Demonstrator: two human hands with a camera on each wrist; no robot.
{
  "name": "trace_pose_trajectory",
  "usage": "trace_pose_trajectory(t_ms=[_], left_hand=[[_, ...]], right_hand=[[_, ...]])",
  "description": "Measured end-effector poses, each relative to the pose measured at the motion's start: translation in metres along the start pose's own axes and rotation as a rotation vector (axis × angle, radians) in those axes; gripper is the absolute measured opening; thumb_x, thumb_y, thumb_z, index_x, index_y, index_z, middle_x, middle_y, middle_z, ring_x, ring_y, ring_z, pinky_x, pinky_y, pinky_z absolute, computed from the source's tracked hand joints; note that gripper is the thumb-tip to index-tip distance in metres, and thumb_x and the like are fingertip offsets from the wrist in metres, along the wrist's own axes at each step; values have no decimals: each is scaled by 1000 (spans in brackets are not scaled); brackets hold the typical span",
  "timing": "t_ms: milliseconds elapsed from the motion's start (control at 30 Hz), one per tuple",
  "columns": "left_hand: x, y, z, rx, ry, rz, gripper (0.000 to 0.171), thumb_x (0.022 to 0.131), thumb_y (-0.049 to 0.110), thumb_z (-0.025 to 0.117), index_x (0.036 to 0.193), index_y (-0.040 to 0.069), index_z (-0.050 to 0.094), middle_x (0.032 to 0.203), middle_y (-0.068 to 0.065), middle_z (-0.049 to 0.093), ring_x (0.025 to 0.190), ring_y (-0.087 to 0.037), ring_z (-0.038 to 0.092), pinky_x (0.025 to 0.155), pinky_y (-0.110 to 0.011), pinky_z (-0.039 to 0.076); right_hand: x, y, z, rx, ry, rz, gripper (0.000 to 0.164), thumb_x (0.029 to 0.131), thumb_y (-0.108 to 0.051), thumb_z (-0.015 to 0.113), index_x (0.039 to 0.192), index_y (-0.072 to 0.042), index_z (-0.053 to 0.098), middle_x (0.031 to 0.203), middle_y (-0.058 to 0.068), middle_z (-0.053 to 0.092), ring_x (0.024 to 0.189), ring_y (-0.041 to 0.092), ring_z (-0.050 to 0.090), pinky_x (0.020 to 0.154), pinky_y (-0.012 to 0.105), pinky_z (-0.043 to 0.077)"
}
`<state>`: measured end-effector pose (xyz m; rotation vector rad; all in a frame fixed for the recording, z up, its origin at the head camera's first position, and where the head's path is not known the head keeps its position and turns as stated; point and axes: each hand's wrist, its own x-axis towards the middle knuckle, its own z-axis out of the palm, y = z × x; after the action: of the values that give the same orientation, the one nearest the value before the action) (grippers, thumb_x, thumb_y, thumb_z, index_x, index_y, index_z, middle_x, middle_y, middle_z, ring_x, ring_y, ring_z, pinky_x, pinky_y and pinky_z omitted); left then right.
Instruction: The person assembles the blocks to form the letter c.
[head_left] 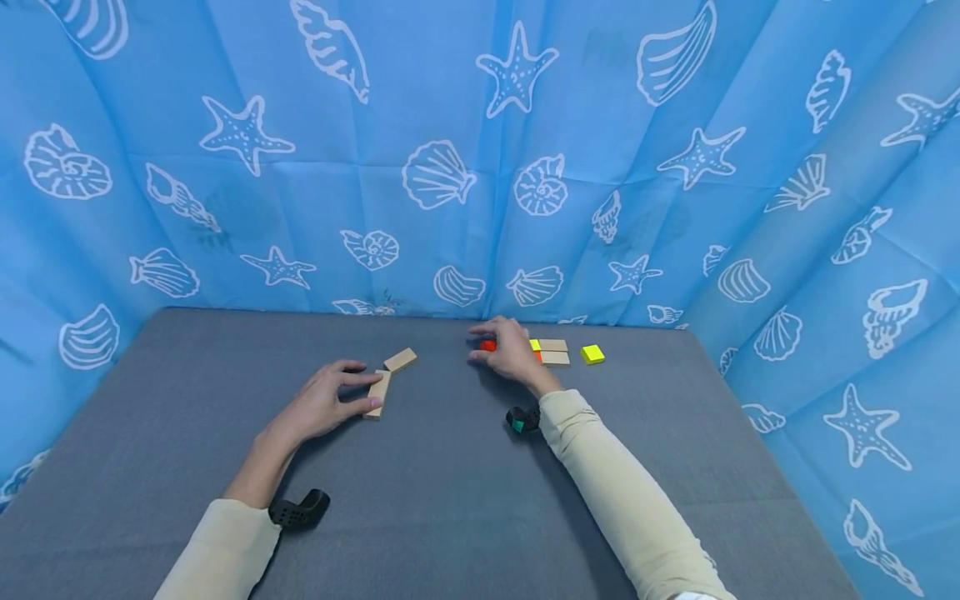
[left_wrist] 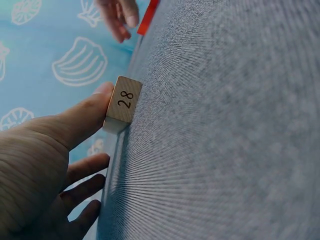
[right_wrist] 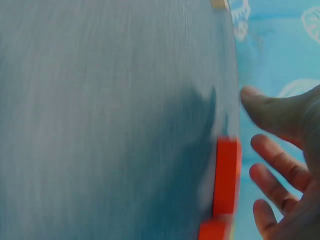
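Observation:
My left hand (head_left: 330,398) is at a plain wooden block (head_left: 381,392) lying on the grey table, its thumb and a finger over the block's top. In the left wrist view the thumb touches the wooden block (left_wrist: 124,100), whose end bears "28", while the other visible fingers stay apart from it. Another wooden block (head_left: 401,360) lies just beyond. My right hand (head_left: 512,350) hovers at a red block (head_left: 487,345), fingers spread. The right wrist view, blurred, shows a gap between the fingers and a red block (right_wrist: 227,177).
Right of the right hand sit a yellow block (head_left: 535,344), an orange block (head_left: 538,357) and two wooden blocks (head_left: 553,351) side by side. A separate yellow block (head_left: 592,354) lies farther right. A blue shell-patterned curtain (head_left: 480,208) hangs behind the grey table (head_left: 442,483).

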<state>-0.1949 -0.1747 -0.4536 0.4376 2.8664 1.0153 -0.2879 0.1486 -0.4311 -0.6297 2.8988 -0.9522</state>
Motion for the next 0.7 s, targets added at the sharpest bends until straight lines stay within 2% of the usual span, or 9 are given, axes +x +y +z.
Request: trace_pose_trajectory(t_ms=[167, 300, 500, 700], left_hand=[[0, 0, 0, 3, -2, 1, 51, 93, 37, 76, 138, 15, 66, 148, -21, 49, 137, -49, 38, 103, -72, 33], [0, 0, 1, 3, 1, 8, 50, 93, 37, 76, 137, 15, 66, 147, -22, 49, 137, -50, 38, 103, -72, 33], [1, -1, 0, -5, 0, 16, 49, 93, 36, 75, 137, 15, 67, 147, -22, 49, 137, -50, 38, 103, -72, 33], [0, -1, 0, -6, 4, 22, 49, 93, 36, 75, 137, 15, 67, 147, -22, 49, 137, -50, 38, 103, -72, 33]], right_hand=[[-5, 15, -9, -112, 0, 84, 42, 89, -21, 81, 128, -7, 72, 125, 12, 64, 115, 32, 50, 93, 51, 28], [-7, 19, -10, -135, -5, 137, 37, 91, -21, 80, 124, -7, 74, 122, 10, 66, 114, 31, 51, 94, 52, 26], [-5, 11, -3, -112, 5, 120, 32, 91, -20, 79, 120, -7, 76, 118, 10, 68, 112, 31, 53, 92, 52, 26], [0, -6, 13, -88, -6, 89, 32, 91, -21, 79, 121, -9, 76, 118, 7, 69, 111, 28, 53, 92, 51, 28]])
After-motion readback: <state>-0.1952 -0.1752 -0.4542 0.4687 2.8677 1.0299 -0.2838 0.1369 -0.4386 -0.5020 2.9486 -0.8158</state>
